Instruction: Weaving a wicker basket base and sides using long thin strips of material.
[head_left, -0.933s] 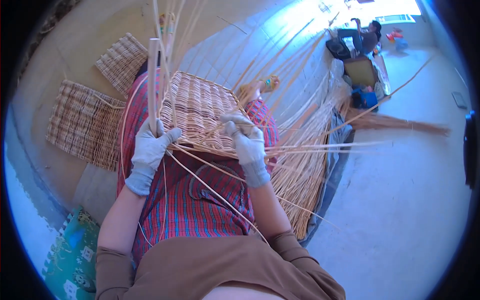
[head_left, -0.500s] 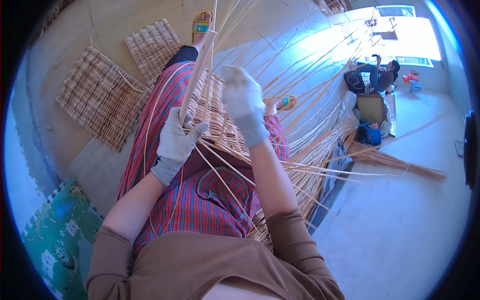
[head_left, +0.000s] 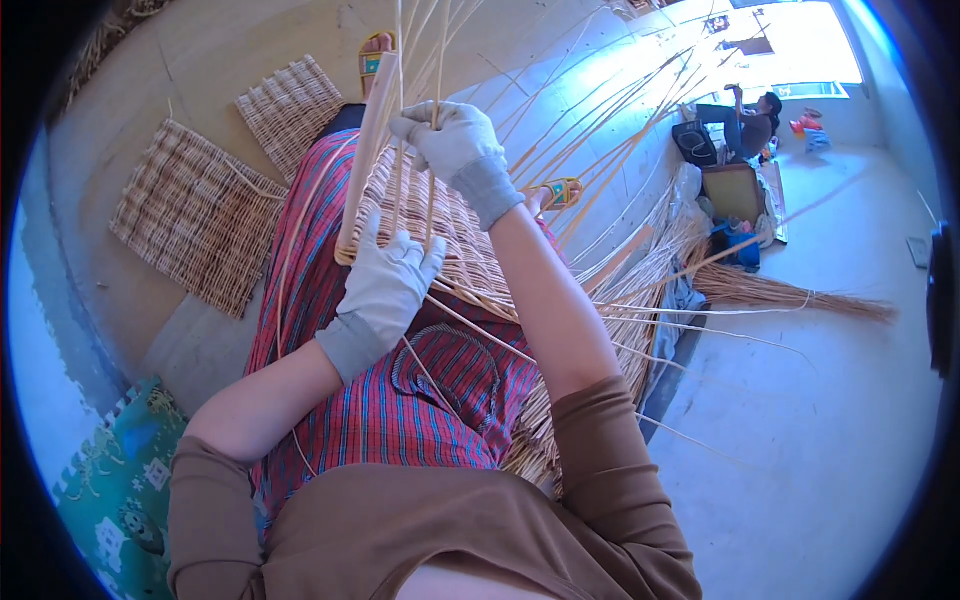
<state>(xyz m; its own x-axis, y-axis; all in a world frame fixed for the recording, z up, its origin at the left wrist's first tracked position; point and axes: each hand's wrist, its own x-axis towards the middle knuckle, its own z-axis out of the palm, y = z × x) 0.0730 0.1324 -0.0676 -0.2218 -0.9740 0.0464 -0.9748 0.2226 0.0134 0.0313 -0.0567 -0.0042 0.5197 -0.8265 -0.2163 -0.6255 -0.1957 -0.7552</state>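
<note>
A partly woven wicker panel [head_left: 448,228] lies over my lap on a red-and-blue plaid cloth [head_left: 360,415], long strands standing from its edges. My left hand [head_left: 375,290], in a whitish glove, is at the panel's near edge, fingers around the edge where upright strands rise. Above it, my gloved right hand [head_left: 458,150] is closed in a pinch on an upright wicker strand [head_left: 431,205]. Left of both hands, a pale flat wooden stick [head_left: 367,155] stands along the panel's left side, touched by neither hand.
Two finished-looking woven panels, a larger one [head_left: 195,215] and a smaller one [head_left: 288,112], lie on the floor at left. Bundled wicker [head_left: 790,297] lies at right. Beyond it, a person [head_left: 752,130] sits near a green-brown box [head_left: 733,193]. A green mat [head_left: 120,490] is at lower left.
My left hand has left the stick and moved right and down to the panel's edge. My right hand has swung left and up, now pinching a strand. The view has shifted slightly.
</note>
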